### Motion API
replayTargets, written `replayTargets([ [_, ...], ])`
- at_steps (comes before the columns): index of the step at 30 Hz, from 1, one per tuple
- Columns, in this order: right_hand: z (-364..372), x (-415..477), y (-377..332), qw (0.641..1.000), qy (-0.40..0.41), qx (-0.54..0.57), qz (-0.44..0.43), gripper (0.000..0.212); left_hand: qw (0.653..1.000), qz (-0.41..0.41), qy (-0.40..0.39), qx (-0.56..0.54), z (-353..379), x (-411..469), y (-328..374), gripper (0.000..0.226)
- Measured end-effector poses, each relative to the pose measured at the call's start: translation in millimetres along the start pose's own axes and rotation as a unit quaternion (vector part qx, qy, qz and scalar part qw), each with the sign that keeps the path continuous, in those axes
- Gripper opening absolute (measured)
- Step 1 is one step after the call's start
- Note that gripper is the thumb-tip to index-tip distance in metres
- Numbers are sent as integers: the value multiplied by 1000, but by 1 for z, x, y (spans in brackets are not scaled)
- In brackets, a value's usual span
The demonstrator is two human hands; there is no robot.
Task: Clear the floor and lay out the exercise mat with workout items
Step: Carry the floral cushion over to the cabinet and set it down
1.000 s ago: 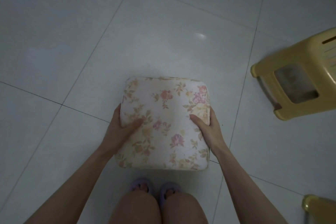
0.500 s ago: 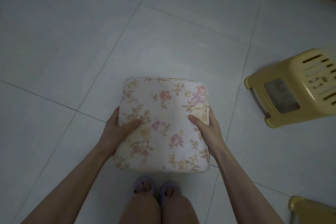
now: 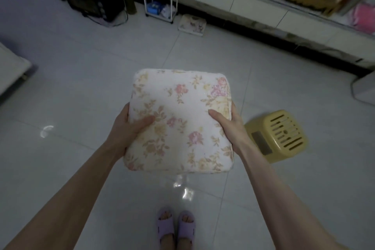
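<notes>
Gripping a square, soft floral fabric cushion (image 3: 180, 122) by its sides, both hands clamp it.

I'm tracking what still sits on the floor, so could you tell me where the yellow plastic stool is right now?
In the head view the yellow plastic stool stands on the tiled floor on the person's right, just beyond the right hand gripping the floral cushion.

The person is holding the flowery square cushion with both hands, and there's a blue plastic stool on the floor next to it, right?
Almost. The head view shows both the left hand and the right hand gripping the white square cushion with pink and yellow flowers, and a plastic stool with a slotted top stands on the floor to its right. But that stool is yellow, not blue.
</notes>
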State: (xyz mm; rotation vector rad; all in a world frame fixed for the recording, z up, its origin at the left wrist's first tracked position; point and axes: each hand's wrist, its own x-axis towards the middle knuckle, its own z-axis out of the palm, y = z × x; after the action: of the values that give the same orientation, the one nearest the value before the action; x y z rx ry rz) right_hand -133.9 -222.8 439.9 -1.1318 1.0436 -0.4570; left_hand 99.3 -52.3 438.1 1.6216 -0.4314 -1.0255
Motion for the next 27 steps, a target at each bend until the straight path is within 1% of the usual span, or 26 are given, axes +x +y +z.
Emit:
replayTargets([
  [3,15,-4,-57,1000,-4,-3,-20,62,1000,25,-2,1,-8,-1,57,40],
  [6,26,6,-89,999,-2,14,-37,69,999,50,-5,8,-15,12,94,42],
  [9,37,27,-116,998,13,22,-49,66,998,64,-5,12,-21,36,128,52],
  [11,42,43,-133,998,18,26,-57,63,997,71,-8,12,-22,53,145,54],
  [16,54,112,-174,997,25,36,-63,61,997,78,-5,28,-21,129,185,50],
  [17,56,137,-186,997,24,38,-61,63,997,76,-4,32,-20,156,196,52],
  [19,57,155,-196,997,17,40,-61,68,996,77,-6,32,-18,176,205,55],
  [20,59,182,-208,997,20,43,-55,69,997,71,-4,38,-18,205,216,56],
  [22,62,212,-226,997,22,50,-52,69,997,65,-2,37,-16,238,233,58],
  [23,66,244,-244,997,26,54,-48,69,998,60,-5,36,-17,273,249,59],
  [26,71,279,-263,997,25,57,-49,68,997,64,-16,34,-16,312,266,62],
  [27,75,303,-272,997,30,59,-44,68,998,59,-16,33,-18,338,275,61],
])
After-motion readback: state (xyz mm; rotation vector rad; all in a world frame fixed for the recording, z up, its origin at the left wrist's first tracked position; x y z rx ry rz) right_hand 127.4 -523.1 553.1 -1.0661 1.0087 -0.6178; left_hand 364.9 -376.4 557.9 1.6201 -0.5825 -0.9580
